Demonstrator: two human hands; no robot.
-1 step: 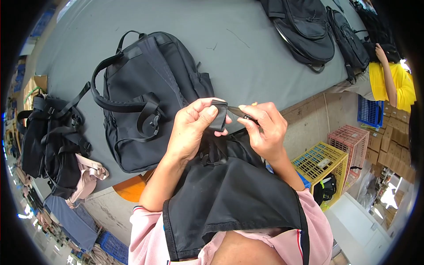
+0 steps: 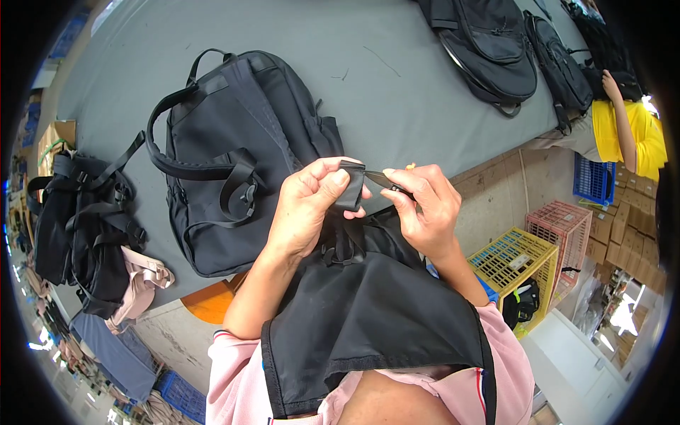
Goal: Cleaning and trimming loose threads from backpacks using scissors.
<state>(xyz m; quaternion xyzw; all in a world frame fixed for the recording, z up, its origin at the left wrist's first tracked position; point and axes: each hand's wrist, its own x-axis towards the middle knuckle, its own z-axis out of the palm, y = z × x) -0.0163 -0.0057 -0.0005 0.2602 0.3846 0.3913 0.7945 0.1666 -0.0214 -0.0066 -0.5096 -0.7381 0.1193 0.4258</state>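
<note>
My left hand [image 2: 304, 205] pinches a folded piece of black strap webbing [image 2: 352, 190] between thumb and fingers, above my lap. In my right hand [image 2: 432, 212] is a pair of small thread snips [image 2: 381, 180], gripped between thumb and fingers. The pointed dark blades touch or nearly touch the webbing's right edge; the exact contact is too small to make out. Just beyond my left hand a black backpack [image 2: 212, 129] lies on the table, its straps and buckle facing up. Black straps hang below my hands over my black apron [image 2: 404, 304].
The grey-covered table [image 2: 397, 113] carries loose threads and more black backpacks [image 2: 489, 57] at the far right. Black bags [image 2: 81, 234] and a beige bag [image 2: 145, 280] sit at the left edge. A yellow crate [image 2: 513, 258] stands right; a person in yellow [image 2: 627, 138] handles bags beyond.
</note>
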